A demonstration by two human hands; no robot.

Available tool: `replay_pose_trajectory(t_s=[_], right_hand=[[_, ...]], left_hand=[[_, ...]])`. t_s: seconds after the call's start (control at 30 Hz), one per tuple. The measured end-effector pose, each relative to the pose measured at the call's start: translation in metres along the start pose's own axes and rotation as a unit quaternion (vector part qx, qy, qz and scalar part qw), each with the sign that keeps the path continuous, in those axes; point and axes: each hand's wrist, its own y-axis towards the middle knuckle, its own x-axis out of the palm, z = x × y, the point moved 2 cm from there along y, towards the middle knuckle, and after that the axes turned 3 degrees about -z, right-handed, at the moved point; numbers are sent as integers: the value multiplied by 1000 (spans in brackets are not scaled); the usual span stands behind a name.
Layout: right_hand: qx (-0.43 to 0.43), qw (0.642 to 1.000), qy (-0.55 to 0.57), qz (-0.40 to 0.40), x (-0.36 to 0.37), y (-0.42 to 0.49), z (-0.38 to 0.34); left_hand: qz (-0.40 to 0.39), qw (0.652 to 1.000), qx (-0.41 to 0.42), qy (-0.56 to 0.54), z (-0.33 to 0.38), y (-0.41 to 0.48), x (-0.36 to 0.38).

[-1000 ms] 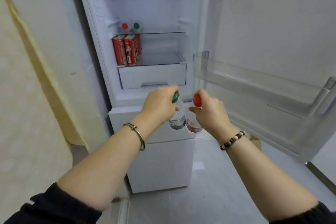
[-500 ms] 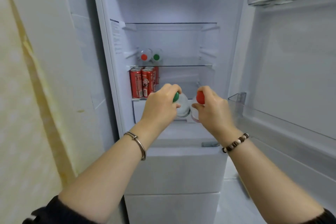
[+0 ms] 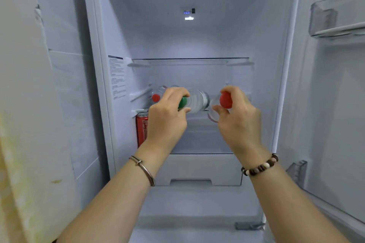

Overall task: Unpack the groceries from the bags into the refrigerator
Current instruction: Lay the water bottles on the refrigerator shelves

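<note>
Mid-task. My left hand [image 3: 167, 118] grips the green-capped bottle [image 3: 197, 100]. My right hand [image 3: 240, 118] pinches the red-capped bottle [image 3: 225, 101]. Both are at the middle shelf [image 3: 140, 111], unreleased. At 9 o'clock: a shelved bottle [image 3: 157, 95], possibly two. Red can [image 3: 142, 130] below. Bags unseen.

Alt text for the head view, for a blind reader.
The left hand grips a green-capped bottle and the right hand a red-capped bottle, both held level at a shelf of the open refrigerator. A third bottle lies there at left; a red can stands below.
</note>
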Motion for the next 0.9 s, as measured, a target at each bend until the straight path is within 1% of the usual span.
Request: replay_pose_trajectory(t_s=[0.17,0.37,0.5,0.6,0.73,0.8,0.9], right_hand=[[17,999,29,34,34,15,17],[12,999,23,44,81,8,37],[27,999,35,29,106,5,45],[61,998,17,-2,120,8,49],[157,983,-19,-95,140,10,64],[162,977,-20,-135,150,9,71],[182,969,-26,-166,160,13,81]], left_hand=[[7,1000,26,-2,-30,20,26],[-56,996,74,17,-70,23,57],[-85,993,73,23,-92,20,78],[-94,992,75,30,-102,22,93],[-115,988,84,58,-121,25,116],[-141,983,89,80,-130,26,128],[-194,970,111,99,-142,26,140]])
